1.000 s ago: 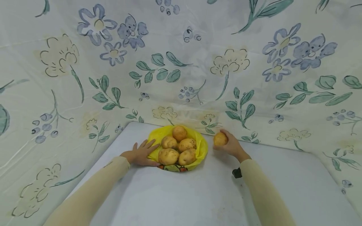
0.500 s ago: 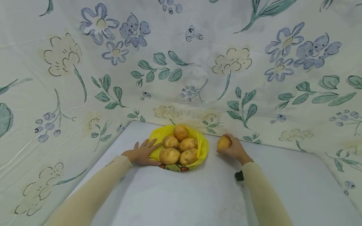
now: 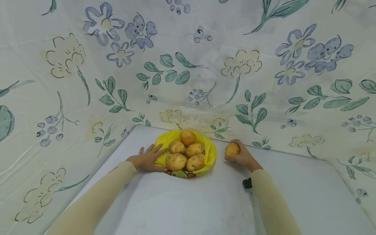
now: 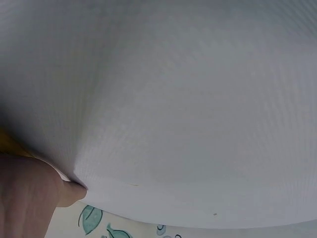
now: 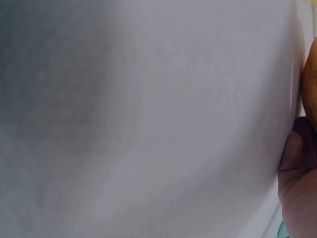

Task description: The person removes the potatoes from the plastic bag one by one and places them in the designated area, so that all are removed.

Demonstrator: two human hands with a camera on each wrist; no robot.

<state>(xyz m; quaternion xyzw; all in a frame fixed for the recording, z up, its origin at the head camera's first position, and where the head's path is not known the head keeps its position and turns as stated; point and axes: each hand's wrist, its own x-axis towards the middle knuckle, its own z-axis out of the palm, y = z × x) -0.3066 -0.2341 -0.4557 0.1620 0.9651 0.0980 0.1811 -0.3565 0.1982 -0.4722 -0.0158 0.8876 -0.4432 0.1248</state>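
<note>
Several potatoes (image 3: 176, 162) lie in a yellow plastic bag (image 3: 210, 153) whose mouth is spread open on the white table. My left hand (image 3: 148, 159) rests with spread, straight fingers against the bag's left side. To the right of the bag, my right hand (image 3: 243, 156) holds a single potato (image 3: 232, 150), thumb and fingers curled round it, at or just above the table. The right wrist view catches only part of this potato (image 5: 311, 84) and the hand (image 5: 299, 183) at its right edge. In the left wrist view, part of the left hand (image 4: 29, 193) shows at lower left.
A white table (image 3: 188, 202) extends in front of the bag and to both sides. Flower-patterned sheeting (image 3: 205, 81) rises behind and at the left, close behind the bag and the right hand. A small black object (image 3: 247, 183) sits at the right sleeve's cuff.
The right hand has shifted slightly rightward with its potato, a little farther from the bag. The left hand and the bagged potatoes keep their places; the whole head view has shifted slightly.
</note>
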